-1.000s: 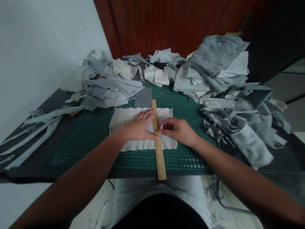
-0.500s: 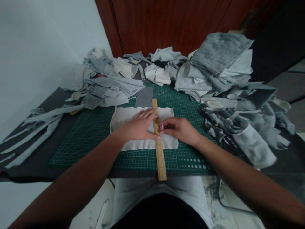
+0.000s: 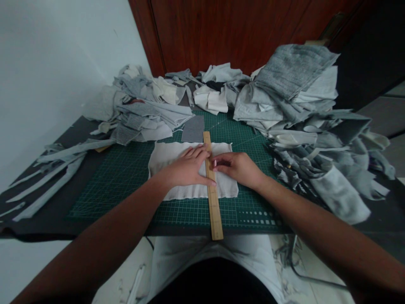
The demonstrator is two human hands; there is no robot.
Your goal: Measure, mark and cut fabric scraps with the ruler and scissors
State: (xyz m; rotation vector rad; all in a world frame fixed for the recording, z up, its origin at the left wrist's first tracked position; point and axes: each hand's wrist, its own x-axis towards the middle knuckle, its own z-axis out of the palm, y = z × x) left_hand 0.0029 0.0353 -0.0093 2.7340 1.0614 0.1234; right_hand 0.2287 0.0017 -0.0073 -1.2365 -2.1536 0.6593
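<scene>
A pale ribbed fabric piece lies flat on the green cutting mat. A wooden ruler runs across it from far to near. My left hand lies flat, fingers stretched out, pressing the ruler and the cloth. My right hand rests just right of the ruler with its fingers curled together at the ruler's edge; what they hold is too small to make out.
Heaps of grey and white fabric scraps sit at the back left and right. A small grey fabric square lies beyond the ruler. Long grey strips trail at the left. A brown wooden door stands behind.
My right hand has slid a little away from me along the ruler's right edge. The left hand and ruler have stayed put.
</scene>
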